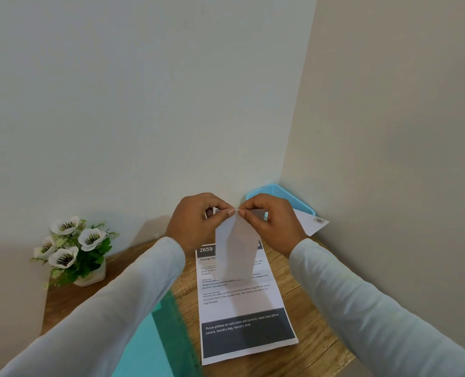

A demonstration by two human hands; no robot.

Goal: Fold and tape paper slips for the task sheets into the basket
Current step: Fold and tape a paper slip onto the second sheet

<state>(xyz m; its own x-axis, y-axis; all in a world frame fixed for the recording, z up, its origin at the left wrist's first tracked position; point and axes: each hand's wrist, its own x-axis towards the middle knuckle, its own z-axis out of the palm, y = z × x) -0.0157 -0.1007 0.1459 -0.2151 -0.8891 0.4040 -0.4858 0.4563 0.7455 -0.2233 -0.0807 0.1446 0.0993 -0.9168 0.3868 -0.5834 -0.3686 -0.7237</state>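
Observation:
A white paper slip point(236, 248) hangs upright above the table, creased lengthwise down its middle. My left hand point(196, 221) and my right hand point(272, 221) both pinch its top edge, thumb tips almost touching. Beneath it lies a printed task sheet point(242, 303) headed 2659, with a dark band near its bottom. The blue plastic basket point(294, 198) stands in the far right corner, partly hidden by my right hand. A white paper point(311, 223) with a small mark sticks out of the basket. No tape is visible.
A small pot of white artificial flowers point(73, 248) stands at the table's far left. A green cutting mat point(168, 336) lies at the near left, partly under my left sleeve. Walls close the wooden table point(315, 346) at the back and right.

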